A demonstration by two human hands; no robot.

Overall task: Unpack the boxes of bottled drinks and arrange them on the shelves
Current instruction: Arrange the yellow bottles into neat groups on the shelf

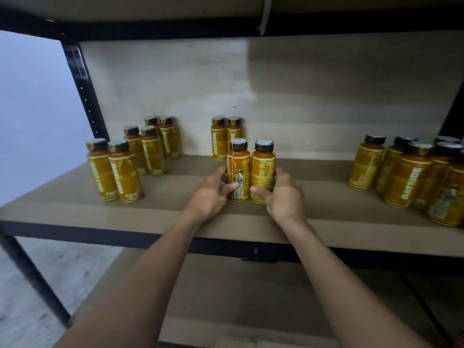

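The brown shelf board carries small bottles with yellow-orange labels and dark caps; their contents appear orange at the neck, above the labels. All of them stand upright. On the left, six bottles stand in three pairs that run from the front towards the back wall, near the black upright post. On the right a tight cluster of bottles reaches the picture's edge, and its count cannot be told. In the middle a rear pair stands at the back, and just in front of it two more stand side by side, touching or nearly so. The left hand grips the left bottle low on its body, thumb across the front of the label and fingers curled round the far side. The right hand holds the right bottle the same way, thumb on the lower label. Both bottles appear to rest on the board. A lower shelf shows beneath the forearms.
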